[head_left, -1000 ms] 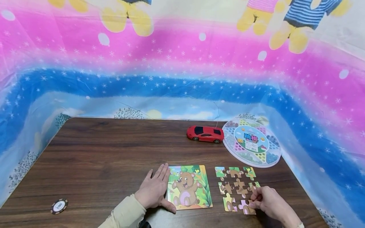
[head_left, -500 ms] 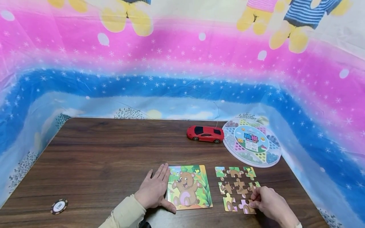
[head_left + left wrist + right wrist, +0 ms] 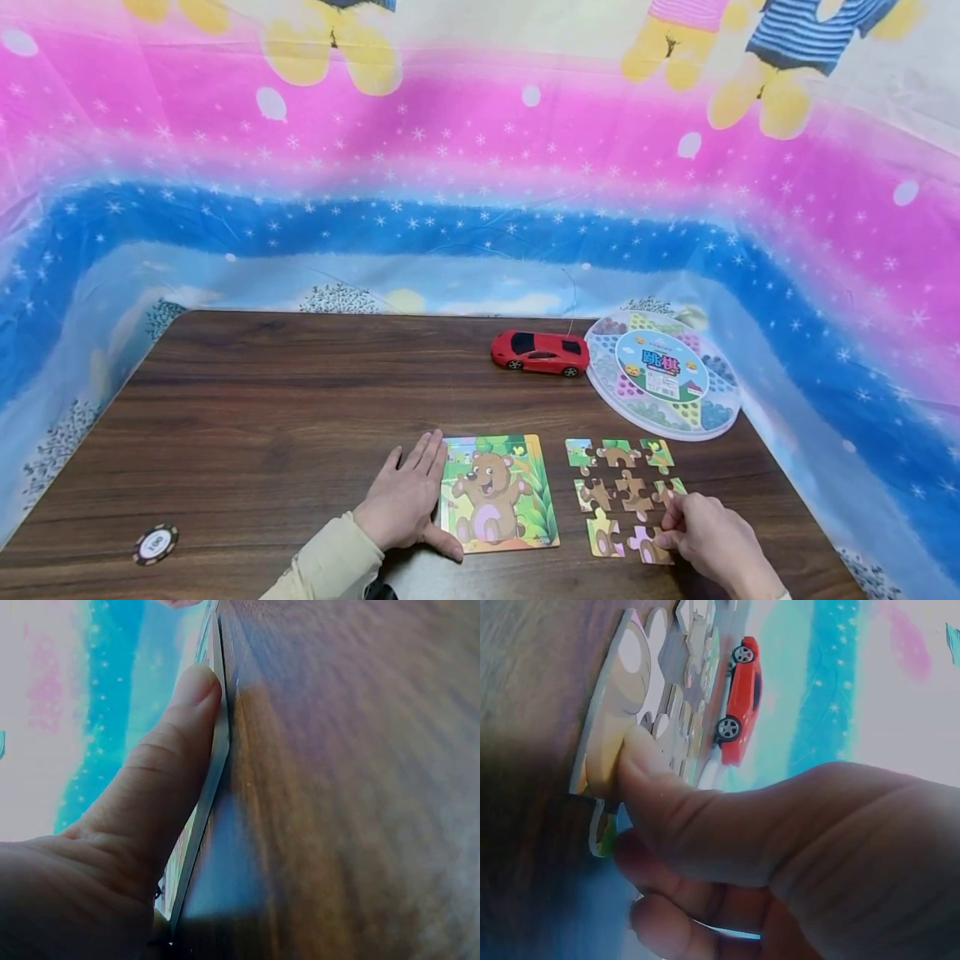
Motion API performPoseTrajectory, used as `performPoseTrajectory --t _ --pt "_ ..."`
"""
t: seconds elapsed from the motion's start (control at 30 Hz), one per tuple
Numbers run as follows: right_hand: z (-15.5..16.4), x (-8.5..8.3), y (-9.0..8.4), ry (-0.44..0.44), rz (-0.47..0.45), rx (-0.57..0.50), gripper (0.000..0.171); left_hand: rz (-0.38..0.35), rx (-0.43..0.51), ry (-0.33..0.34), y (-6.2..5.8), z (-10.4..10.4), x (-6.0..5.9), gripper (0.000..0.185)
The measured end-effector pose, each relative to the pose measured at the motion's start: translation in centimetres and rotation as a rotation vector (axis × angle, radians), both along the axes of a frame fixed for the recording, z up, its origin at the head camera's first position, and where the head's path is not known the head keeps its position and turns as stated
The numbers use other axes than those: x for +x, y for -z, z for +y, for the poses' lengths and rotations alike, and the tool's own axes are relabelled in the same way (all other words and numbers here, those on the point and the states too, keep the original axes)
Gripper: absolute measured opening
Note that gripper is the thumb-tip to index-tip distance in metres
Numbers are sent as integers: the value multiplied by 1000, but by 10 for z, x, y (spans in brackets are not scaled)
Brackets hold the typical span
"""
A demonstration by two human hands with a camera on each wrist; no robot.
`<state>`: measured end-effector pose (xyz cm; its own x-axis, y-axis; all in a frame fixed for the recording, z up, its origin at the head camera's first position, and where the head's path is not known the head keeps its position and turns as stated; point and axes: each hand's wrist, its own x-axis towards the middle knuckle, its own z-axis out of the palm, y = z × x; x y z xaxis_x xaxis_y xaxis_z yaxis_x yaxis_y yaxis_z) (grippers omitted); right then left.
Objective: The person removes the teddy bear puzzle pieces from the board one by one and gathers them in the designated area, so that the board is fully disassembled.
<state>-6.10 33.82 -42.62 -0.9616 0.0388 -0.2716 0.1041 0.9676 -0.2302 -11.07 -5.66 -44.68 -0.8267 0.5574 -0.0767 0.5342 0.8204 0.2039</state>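
A bear puzzle board (image 3: 498,492) lies near the table's front edge. My left hand (image 3: 405,496) rests flat beside its left edge with straight fingers. In the left wrist view its thumb (image 3: 169,765) presses against the board's thin edge (image 3: 215,769). To the right lie several loose puzzle pieces (image 3: 621,490), laid out in a grid. My right hand (image 3: 667,525) is at the grid's lower right corner with curled fingers, pinching the bottom right piece (image 3: 647,546). In the right wrist view the thumb (image 3: 652,780) sits on that piece (image 3: 622,690).
A red toy car (image 3: 540,352) stands behind the pieces and also shows in the right wrist view (image 3: 742,697). A round checkers game box (image 3: 663,375) sits at the back right. A poker chip (image 3: 156,542) lies front left on the brown wooden table (image 3: 285,400). Printed plastic sheeting surrounds the table.
The right hand's fingers have shifted very slightly at the lower right pieces. The left hand and the board have not moved.
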Motion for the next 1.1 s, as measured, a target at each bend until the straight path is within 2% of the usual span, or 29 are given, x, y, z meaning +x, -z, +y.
performPoseTrajectory --t 0.27,0.5,0.6,0.87,1.03,1.1 --pt "-6 0 -6 -45 62 44 27 -5 9 -2 0 0 0 135" --pt "-22 -6 -15 -2 98 -67 20 -5 -1 7 0 0 0 134" --pt "-33 -10 -19 -12 127 -108 19 -4 -1 6 -1 -1 0 134" --pt "-61 -24 -21 -185 254 -175 14 7 -4 7 -1 -1 0 134" --pt "-79 -29 -17 -322 321 -166 16 11 -1 3 0 -1 0 134" --pt "-87 -30 -15 -372 320 -153 19 15 -1 3 1 -1 0 134"
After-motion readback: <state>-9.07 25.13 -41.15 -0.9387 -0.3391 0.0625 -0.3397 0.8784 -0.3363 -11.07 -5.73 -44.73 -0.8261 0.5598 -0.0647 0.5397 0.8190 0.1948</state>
